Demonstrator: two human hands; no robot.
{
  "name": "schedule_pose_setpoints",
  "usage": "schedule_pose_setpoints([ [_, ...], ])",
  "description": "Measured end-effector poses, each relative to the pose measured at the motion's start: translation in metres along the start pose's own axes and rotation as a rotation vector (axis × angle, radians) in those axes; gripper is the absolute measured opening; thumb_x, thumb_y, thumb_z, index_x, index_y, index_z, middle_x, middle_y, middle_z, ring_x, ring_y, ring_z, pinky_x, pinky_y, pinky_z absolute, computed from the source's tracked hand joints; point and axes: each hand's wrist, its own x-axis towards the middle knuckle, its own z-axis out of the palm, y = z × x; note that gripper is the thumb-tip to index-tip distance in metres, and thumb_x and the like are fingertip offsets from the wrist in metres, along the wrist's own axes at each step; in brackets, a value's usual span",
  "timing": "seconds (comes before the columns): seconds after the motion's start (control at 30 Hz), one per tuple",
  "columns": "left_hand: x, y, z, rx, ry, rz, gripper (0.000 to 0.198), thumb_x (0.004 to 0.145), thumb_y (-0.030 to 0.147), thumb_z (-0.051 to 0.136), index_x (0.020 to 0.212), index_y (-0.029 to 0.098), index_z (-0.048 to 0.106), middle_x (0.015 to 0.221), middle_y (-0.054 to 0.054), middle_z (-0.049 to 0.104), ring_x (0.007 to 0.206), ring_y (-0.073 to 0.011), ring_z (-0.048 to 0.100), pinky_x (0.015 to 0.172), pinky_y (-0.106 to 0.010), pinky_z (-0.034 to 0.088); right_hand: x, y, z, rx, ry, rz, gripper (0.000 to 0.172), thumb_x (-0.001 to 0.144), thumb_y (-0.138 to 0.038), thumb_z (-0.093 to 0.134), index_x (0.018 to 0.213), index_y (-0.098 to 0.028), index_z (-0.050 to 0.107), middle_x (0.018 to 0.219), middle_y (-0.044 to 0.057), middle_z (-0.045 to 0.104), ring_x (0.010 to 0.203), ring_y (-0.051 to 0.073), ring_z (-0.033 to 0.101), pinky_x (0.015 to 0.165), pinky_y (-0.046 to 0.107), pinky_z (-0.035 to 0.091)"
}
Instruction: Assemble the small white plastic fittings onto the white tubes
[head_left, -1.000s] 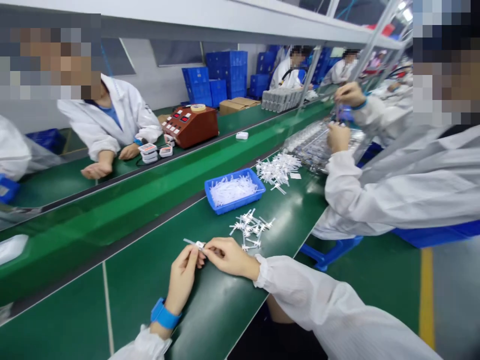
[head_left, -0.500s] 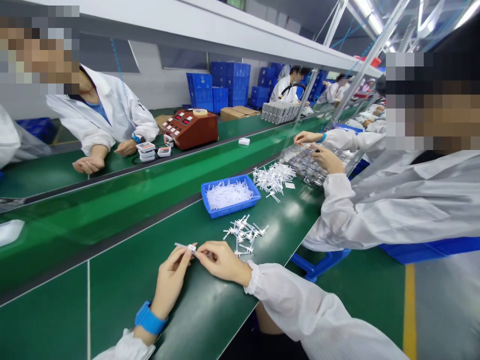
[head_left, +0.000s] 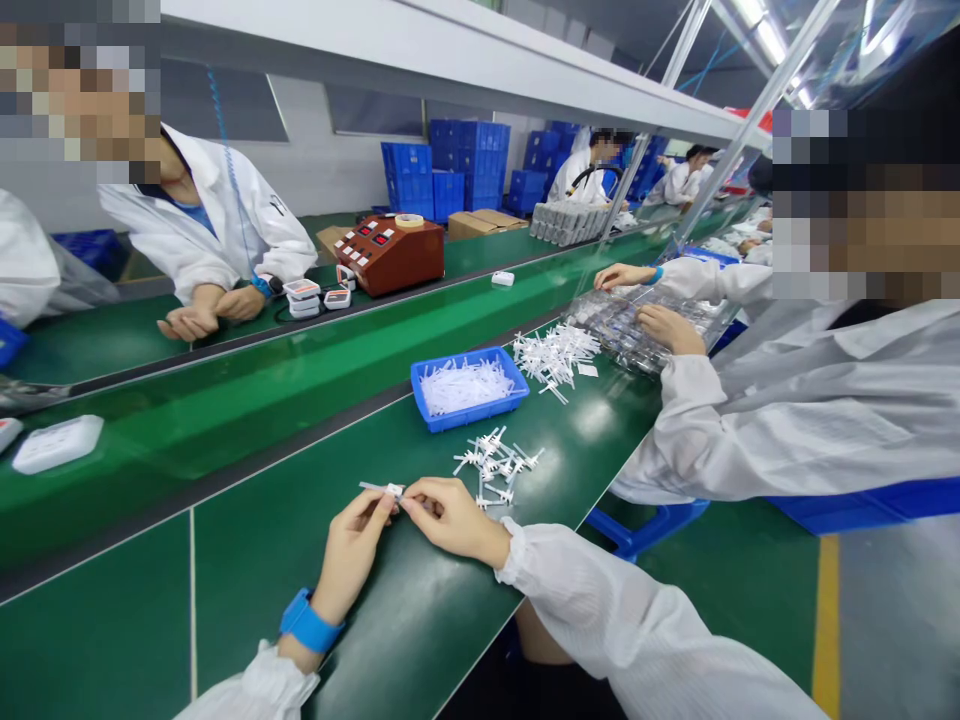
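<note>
My left hand [head_left: 351,555] pinches a thin translucent plastic strip with a small white piece on it [head_left: 394,491] between thumb and fingertips. From the other side, my right hand [head_left: 459,522] has its fingers closed on the near end of this same part. My fingers hide some of it. Just beyond my right hand lies a small heap of similar white pieces with strips [head_left: 496,465]. Behind that heap, a blue tray [head_left: 480,410] holds many loose translucent strips [head_left: 465,385].
A larger pile of white parts [head_left: 555,355] lies right of the tray, near a co-worker's hands [head_left: 671,328] over clear-wrapped items. Beyond runs a green conveyor belt [head_left: 337,350] carrying white devices [head_left: 58,443]. Across it stand a red-brown instrument box [head_left: 394,255] and another person's hands [head_left: 217,308].
White devices on the belt have moved rightward. The person across has brought both hands together, and the co-worker's nearer hand has shifted right. My hands keep the same grip; the view has shifted slightly.
</note>
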Motion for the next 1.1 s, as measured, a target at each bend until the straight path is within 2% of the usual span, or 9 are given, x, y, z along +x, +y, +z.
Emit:
schedule_pose_setpoints([
  [0.57, 0.0026, -0.0001, -0.0035, -0.021, -0.085, -0.028, 0.025, 0.079, 0.040, 0.065, 0.072, 0.016, 0.066, 0.061, 0.000, 0.059, 0.060, -0.0128, 0.054, 0.059, -0.022, 0.044, -0.0027, 0.0001, -0.0002, -0.005, -0.026, -0.029, 0.018, 0.092, -0.021, 0.047, 0.085, -0.017, 0.063, 0.076, 0.001, 0.060, 0.062, 0.010, 0.050, 0.059, 0.020, 0.039],
  [0.77, -0.0012, -0.0010, -0.0025, -0.092, -0.070, -0.034, 0.027, 0.079, 0.041, 0.065, 0.083, 0.014, 0.070, 0.066, -0.002, 0.063, 0.060, -0.0132, 0.056, 0.061, -0.024, 0.048, -0.0043, -0.0024, 0.0011, -0.018, 0.014, -0.095, 0.018, 0.093, -0.020, 0.047, 0.085, -0.017, 0.063, 0.075, 0.002, 0.059, 0.064, 0.011, 0.051, 0.059, 0.022, 0.040],
  [0.83, -0.0025, -0.0014, -0.0019, -0.119, -0.063, 0.021, 0.026, 0.081, 0.039, 0.064, 0.088, 0.015, 0.071, 0.077, -0.004, 0.065, 0.062, -0.0128, 0.056, 0.062, -0.025, 0.049, -0.0050, -0.0022, 0.0008, -0.021, 0.041, -0.128, 0.018, 0.094, -0.021, 0.048, 0.088, -0.017, 0.064, 0.075, 0.002, 0.059, 0.065, 0.012, 0.053, 0.060, 0.023, 0.041],
  [0.93, -0.0034, -0.0018, -0.0022, -0.112, -0.074, 0.150, 0.021, 0.086, 0.033, 0.060, 0.086, 0.016, 0.072, 0.085, -0.006, 0.065, 0.069, -0.0140, 0.058, 0.065, -0.026, 0.049, -0.0060, -0.0007, -0.0011, -0.037, 0.062, -0.180, 0.018, 0.095, -0.023, 0.047, 0.095, -0.019, 0.065, 0.078, 0.004, 0.060, 0.070, 0.014, 0.056, 0.064, 0.025, 0.045],
  [1.1, -0.0042, -0.0039, -0.0050, -0.063, -0.082, 0.291, 0.017, 0.089, 0.022, 0.057, 0.097, 0.022, 0.072, 0.095, -0.006, 0.064, 0.092, -0.0175, 0.058, 0.083, -0.030, 0.047, -0.0066, 0.0028, -0.0047, -0.106, 0.092, -0.275, 0.019, 0.095, -0.021, 0.047, 0.106, -0.020, 0.063, 0.087, 0.006, 0.062, 0.078, 0.015, 0.060, 0.070, 0.025, 0.048],
])
